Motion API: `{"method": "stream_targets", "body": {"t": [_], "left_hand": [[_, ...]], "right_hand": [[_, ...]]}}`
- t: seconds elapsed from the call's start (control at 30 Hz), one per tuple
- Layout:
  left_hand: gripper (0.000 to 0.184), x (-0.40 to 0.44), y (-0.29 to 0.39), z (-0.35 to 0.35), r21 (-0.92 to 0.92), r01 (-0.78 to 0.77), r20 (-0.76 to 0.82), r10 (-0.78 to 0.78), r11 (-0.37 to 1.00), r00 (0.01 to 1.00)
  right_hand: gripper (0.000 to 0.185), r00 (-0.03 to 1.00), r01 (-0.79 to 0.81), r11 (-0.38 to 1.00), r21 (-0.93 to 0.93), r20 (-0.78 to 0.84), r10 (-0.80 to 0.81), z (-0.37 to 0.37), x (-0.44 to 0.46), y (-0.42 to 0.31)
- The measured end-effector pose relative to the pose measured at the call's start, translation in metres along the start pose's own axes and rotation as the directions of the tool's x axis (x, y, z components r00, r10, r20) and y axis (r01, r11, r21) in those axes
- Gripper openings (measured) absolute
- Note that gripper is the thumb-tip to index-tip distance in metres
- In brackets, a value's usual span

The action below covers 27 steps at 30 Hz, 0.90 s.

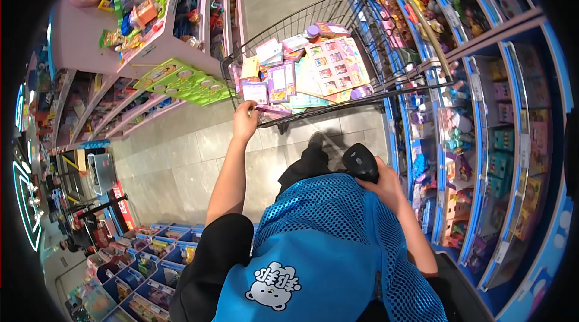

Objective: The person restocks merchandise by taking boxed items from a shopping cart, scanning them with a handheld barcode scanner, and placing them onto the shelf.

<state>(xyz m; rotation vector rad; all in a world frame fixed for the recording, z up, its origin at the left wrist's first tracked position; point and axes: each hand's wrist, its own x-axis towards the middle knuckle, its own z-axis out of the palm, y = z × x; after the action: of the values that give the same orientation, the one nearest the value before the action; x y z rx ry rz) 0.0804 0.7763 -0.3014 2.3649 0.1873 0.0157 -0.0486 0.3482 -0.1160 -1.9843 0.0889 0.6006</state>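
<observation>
My left hand (pixel 245 120) is at the near left edge of a black wire shopping cart (pixel 410 88), its fingers at the rim beside a small white and purple box (pixel 254 92). Whether they grip the rim or the box is too small to tell. In my right hand (pixel 386 183) is a black handheld device (pixel 360 162), held in front of the blue mesh vest. Boxed goods fill the cart's basket, among them a large pink box with picture windows (pixel 338 66), a purple-framed box (pixel 281 82) and a purple-lidded jar (pixel 312 32).
Shelves of toys (pixel 464 141) with blue edges line the right side. At the upper left stands a pink display unit (pixel 84 38) with a green panel (pixel 187 82). Divided blue bins (pixel 145 274) are at the lower left. Grey floor tiles (pixel 181 165) run between them.
</observation>
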Motion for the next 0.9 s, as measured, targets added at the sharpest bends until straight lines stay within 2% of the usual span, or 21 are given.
{"method": "stream_targets", "body": {"t": [0.03, 0.13, 0.23, 0.27, 0.33, 0.4, 0.53, 0.63, 0.67, 0.77, 0.8, 0.9], "left_hand": [[0.024, 0.004, -0.001, 0.002, 0.07, -0.04, 0.0, 0.04, 0.997, 0.999], [0.031, 0.026, -0.006, 0.011, 0.119, -0.03, 0.099, 0.019, 0.992, 0.995], [0.04, 0.047, 0.003, 0.016, 0.177, -0.075, 0.08, 0.062, 0.981, 0.995], [0.054, 0.058, 0.009, 0.015, 0.265, -0.01, 0.14, -0.028, 0.964, 0.99], [0.066, 0.077, 0.016, 0.017, 0.361, 0.052, 0.246, -0.148, 0.931, 0.958], [0.083, 0.101, 0.008, 0.026, 0.474, 0.105, 0.355, -0.299, 0.874, 0.886], [0.086, 0.129, -0.017, 0.042, 0.547, 0.09, 0.487, -0.404, 0.832, 0.774], [0.084, 0.129, -0.001, 0.042, 0.521, 0.127, 0.434, -0.39, 0.844, 0.812], [0.077, 0.128, -0.006, 0.043, 0.501, 0.091, 0.395, -0.321, 0.861, 0.86], [0.06, 0.112, 0.015, 0.02, 0.414, 0.132, 0.324, -0.282, 0.9, 0.903], [0.043, 0.107, 0.003, 0.024, 0.365, 0.135, 0.247, -0.236, 0.921, 0.94], [0.032, 0.088, 0.035, -0.002, 0.225, 0.157, 0.181, -0.199, 0.962, 0.963]], "right_hand": [[0.049, 1.0, -0.018, 0.999, -0.035, -0.004, 0.018, 0.002, 0.004, -0.004], [0.051, 0.995, 0.022, 0.998, -0.065, -0.092, -0.028, 0.011, 0.013, -0.002], [0.053, 0.994, -0.004, 0.995, -0.101, -0.107, -0.007, 0.014, 0.019, -0.003], [0.051, 0.993, 0.001, 0.995, -0.098, -0.114, -0.012, 0.015, 0.021, -0.005], [0.048, 0.992, 0.011, 0.996, -0.092, -0.128, -0.023, 0.017, 0.025, -0.011], [0.047, 0.989, 0.003, 0.995, -0.104, -0.146, -0.018, 0.02, 0.028, -0.012], [0.046, 0.984, -0.046, 0.995, -0.089, -0.178, 0.029, 0.027, 0.032, -0.017], [0.046, 0.974, -0.089, 0.993, -0.081, -0.217, 0.069, 0.033, 0.033, -0.017], [0.046, 0.97, -0.094, 0.993, -0.074, -0.23, 0.075, 0.036, 0.033, -0.016], [0.048, 0.964, -0.102, 0.993, -0.057, -0.253, 0.085, 0.04, 0.035, -0.015], [0.05, 0.963, -0.104, 0.993, -0.051, -0.253, 0.088, 0.041, 0.035, -0.016], [0.051, 0.967, -0.089, 0.996, -0.019, -0.243, 0.081, 0.044, 0.041, -0.02]]}}
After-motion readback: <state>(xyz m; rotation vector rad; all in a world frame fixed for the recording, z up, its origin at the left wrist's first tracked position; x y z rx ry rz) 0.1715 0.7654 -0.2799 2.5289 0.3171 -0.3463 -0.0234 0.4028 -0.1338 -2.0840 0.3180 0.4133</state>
